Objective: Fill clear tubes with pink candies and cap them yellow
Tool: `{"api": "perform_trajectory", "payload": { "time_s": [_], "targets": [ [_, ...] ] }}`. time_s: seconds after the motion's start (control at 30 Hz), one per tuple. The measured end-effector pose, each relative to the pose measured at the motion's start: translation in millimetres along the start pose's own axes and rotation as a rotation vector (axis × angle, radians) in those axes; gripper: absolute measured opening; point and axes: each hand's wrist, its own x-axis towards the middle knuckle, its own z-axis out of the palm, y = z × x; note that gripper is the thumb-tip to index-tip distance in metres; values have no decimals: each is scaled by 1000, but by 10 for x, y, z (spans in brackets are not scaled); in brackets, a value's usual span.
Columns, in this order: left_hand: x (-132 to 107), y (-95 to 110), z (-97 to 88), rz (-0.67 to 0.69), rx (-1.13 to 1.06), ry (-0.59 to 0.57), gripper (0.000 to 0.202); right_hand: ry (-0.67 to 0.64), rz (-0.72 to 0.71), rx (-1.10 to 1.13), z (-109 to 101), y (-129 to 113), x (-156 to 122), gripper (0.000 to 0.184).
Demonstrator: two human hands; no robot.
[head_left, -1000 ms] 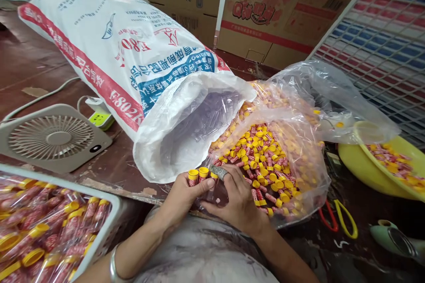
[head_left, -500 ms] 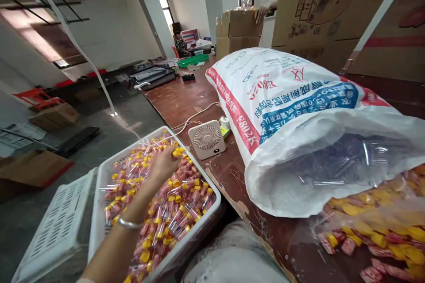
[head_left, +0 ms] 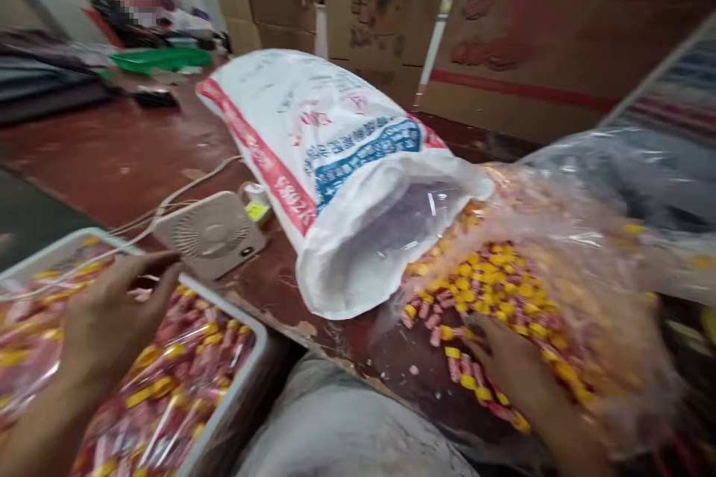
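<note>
My left hand [head_left: 115, 309] hovers above a white basket [head_left: 258, 346], its thumb and fingers apart and nothing visible between them. Clear tubes [head_left: 162, 384] with yellow caps and pink contents fill that basket. Over on the right, my right hand [head_left: 512, 358] reaches into a heap of small pink pieces with yellow caps [head_left: 492, 276]. Its fingertips are among the pieces at the near edge, but blur hides whether they grip one. The heap spills onto the table from a clear plastic bag [head_left: 620, 298]. Beside it lies a white woven sack [head_left: 358, 268], mouth open, with clear plastic inside.
A small fan [head_left: 209, 235] stands on the brown table [head_left: 83, 156] by the basket, with a white cable [head_left: 190, 186] running past it. Cardboard boxes [head_left: 526, 52] line the back. Farther left are a green tray [head_left: 159, 59] and a blurred person.
My view has swung right and down. The left hand, earlier closed at yellow caps over the basket, now has its fingers apart. My right hand has come into view at the heap.
</note>
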Motion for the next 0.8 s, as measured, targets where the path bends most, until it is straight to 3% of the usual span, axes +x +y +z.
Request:
{"api": "perform_trajectory", "payload": {
  "time_s": [0.03,0.1,0.13,0.2,0.27,0.37,0.47,0.57,0.7,0.8],
  "targets": [
    [-51,273,107,153,-151,-16,27,-38,0,-49,-3,-6,27,13],
    [-149,827,348,439,-391,-190,22,-85,-15,-138,13,-62,125,15],
    [-181,1091,485,548,-409,-279,24,-99,-30,-170,16,-98,173,16],
    [-183,1553,783,709,-223,-437,30,-100,-51,-198,-2,-154,228,16],
    [-118,1902,1070,768,-49,-507,35,-66,-54,-174,-49,-158,216,12],
    [3,2219,1401,774,5,-521,34,32,-16,-21,-140,-83,127,6],
    [68,2325,1583,751,11,-528,36,86,71,254,-217,-15,42,17],
    [69,2249,1607,711,-8,-540,35,96,160,523,-269,-29,7,18],
    [-47,1982,1423,609,-90,-537,21,157,184,823,-292,-182,41,21],
    [-246,1840,1207,371,-512,-658,18,189,167,1074,-281,-392,113,22]
  ]
}}
